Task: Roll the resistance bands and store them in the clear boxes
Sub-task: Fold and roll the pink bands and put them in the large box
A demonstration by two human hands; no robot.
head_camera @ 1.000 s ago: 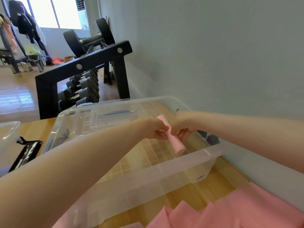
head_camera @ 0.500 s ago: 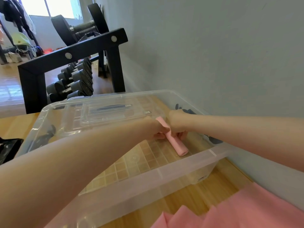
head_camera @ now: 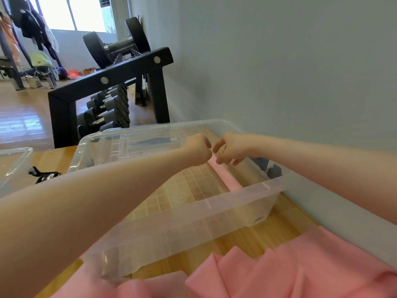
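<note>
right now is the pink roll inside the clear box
Yes, the pink roll lies on the floor of the clear box, along its right side.

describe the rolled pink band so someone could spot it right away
Find the big clear box on the wooden floor by the grey wall. The rolled band lies inside along its right side, below both hands. It is a tight pink tube, unlike the flat pink bands outside the box.

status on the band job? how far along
Done: one rolled pink resistance band lies in the large clear plastic box. In hand: left hand and right hand hover at its far end; grip unclear. Left: flat pink bands piled on the wooden floor in front; second clear box at left, contents unclear.
</note>
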